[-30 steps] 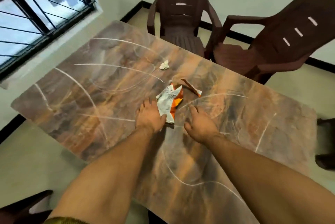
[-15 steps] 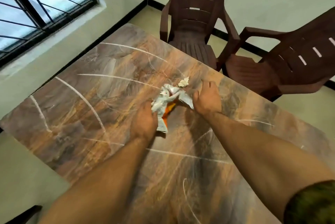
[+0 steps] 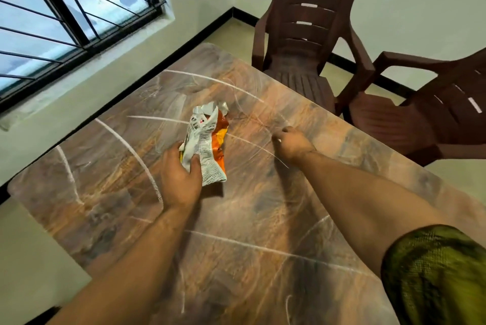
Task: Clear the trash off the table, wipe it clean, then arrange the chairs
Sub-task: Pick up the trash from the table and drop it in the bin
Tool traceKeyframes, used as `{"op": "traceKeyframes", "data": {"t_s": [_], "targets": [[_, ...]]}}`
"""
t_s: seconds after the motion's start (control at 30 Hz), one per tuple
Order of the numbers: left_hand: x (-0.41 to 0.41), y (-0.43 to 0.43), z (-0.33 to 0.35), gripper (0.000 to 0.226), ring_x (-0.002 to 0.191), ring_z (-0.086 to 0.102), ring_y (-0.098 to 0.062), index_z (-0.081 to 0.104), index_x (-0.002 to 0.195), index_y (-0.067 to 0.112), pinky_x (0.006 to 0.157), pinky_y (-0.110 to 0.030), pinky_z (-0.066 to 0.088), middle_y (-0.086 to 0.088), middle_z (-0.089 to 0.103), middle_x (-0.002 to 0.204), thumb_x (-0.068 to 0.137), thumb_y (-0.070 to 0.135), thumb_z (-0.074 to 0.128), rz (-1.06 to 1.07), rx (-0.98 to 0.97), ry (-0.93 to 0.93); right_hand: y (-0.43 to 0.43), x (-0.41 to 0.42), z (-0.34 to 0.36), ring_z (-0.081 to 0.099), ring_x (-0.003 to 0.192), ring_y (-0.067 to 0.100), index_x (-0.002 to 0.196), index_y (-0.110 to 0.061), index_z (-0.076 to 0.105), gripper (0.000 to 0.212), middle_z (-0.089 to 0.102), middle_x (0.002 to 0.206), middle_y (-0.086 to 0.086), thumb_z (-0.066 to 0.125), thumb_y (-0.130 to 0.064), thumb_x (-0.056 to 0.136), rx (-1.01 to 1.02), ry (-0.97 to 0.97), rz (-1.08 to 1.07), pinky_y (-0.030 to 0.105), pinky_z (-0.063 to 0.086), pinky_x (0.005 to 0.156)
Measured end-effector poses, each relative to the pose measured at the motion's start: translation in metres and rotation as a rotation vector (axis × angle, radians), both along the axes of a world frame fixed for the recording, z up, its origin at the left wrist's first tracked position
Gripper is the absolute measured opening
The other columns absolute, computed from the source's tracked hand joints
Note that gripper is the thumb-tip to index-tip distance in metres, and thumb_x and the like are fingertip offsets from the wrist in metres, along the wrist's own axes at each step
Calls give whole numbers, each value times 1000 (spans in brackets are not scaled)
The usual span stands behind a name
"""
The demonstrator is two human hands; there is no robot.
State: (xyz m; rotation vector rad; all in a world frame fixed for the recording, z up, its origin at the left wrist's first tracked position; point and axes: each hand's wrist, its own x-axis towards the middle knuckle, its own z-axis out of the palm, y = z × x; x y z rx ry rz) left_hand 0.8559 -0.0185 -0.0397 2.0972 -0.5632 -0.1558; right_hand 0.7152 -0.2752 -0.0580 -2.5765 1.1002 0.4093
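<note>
L hand (image 3: pixel 181 176) grips crumpled snack wrapper (image 3: pixel 207 137) over table (image 3: pixel 263 232) centre. R hand (image 3: pixel 293 144), fingers curled, pinches small white scrap (image 3: pixel 279 140), right of wrapper. Brown chairs (image 3: pixel 299 43) at far-right edge.

A white speck (image 3: pixel 279 140) in the right hand (image 3: pixel 290 144) is too small to identify; the wrapper (image 3: pixel 207 145) print above the left hand (image 3: pixel 180 180) is illegible

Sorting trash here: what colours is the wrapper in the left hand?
The wrapper is white and orange; head view.
</note>
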Motion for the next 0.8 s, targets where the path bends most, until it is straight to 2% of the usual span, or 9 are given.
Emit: {"op": "traceKeyframes", "data": {"t_s": [0.07,0.13,0.3,0.37,0.43,0.53,0.6,0.7,0.8], "targets": [[-15,3,0,37,110,57,-32,58,128,1,89,-29,38,-18,62,121,93,12,64,-1,13,40,18,-15,3,50,118,37,120,-18,63,31,51,130,13,60,-16,89,-64,18,12,42,45,103],[-36,3,3,36,110,57,-30,57,128,2,87,-29,39,-15,61,122,94,15,64,1,16,117,41,-38,3,51,118,34,119,-14,64,31,53,128,13,63,-13,88,-98,-29,16,41,45,102],[-101,-5,9,37,111,57,-30,58,126,5,88,-25,37,-14,62,120,90,14,67,-85,5,195,104,-127,8,55,112,34,114,-16,65,22,55,128,11,58,-24,95,-31,-273,-131,37,46,97],[-141,-8,14,35,110,58,-32,60,123,6,90,-30,41,-14,62,118,89,13,67,-151,8,224,128,-176,14,56,112,34,119,-16,63,26,55,129,11,58,-25,95,29,-301,-213,39,48,97],[-186,-11,19,34,110,58,-32,61,121,6,92,-34,43,-14,62,117,88,12,68,-228,0,229,151,-231,21,56,112,35,123,-15,61,29,54,129,11,55,-23,95,46,-300,-260,40,48,96],[-258,-9,30,40,115,56,-27,59,127,7,96,-28,40,-12,61,124,88,11,67,-314,-26,255,187,-317,35,56,115,35,132,-14,56,38,55,129,13,52,-12,93,13,-269,-386,40,46,95],[-311,-5,37,38,115,56,-30,59,127,5,94,-27,39,-13,60,123,89,10,66,-366,-12,274,213,-373,44,55,116,35,134,-16,54,40,56,130,13,49,-11,95,-34,-270,-516,40,45,94],[-386,7,42,38,116,56,-32,58,127,5,96,-32,41,-14,60,123,91,11,65,-439,8,288,248,-445,48,55,116,32,137,-24,51,39,55,134,7,45,-16,99,-76,-283,-651,40,48,93],[-470,22,45,44,119,56,-28,56,132,11,102,-37,45,-10,62,128,90,12,65,-538,7,261,270,-524,48,54,120,28,135,-20,56,40,57,134,6,48,-10,96,-94,-368,-708,37,46,100]]}}
